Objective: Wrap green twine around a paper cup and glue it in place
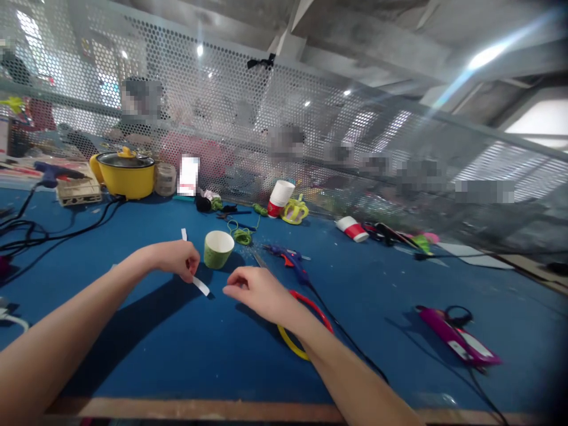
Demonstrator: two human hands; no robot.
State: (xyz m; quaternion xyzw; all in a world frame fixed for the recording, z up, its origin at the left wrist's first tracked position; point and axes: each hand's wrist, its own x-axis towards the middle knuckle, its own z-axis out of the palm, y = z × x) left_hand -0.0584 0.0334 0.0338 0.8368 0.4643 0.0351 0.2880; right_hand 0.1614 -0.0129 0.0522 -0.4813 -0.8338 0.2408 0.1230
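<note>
My left hand point(180, 260) is closed in a pinch on a narrow white paper strip point(201, 287), whose ends stick out above and below the fingers. Just right of that hand stands a green paper cup point(218, 251), upright with a white inside. My right hand point(255, 290) hovers over the table in front of the cup, holding nothing, with thumb and curled fingers slightly apart. A red and yellow ring point(290, 343) lies partly hidden under my right forearm. Beyond the right hand lie a thin metal blade point(258, 257) and a blue glue gun point(290, 260).
Green yarn point(242, 236) lies behind the cup. Along the back are a yellow electric pot point(126, 174), a glass jar point(165, 180), stacked paper cups point(280, 198) and a yellow woven basket point(294, 211). A purple power strip point(459, 337) with cords lies right. A perforated metal screen point(231, 100) borders the table.
</note>
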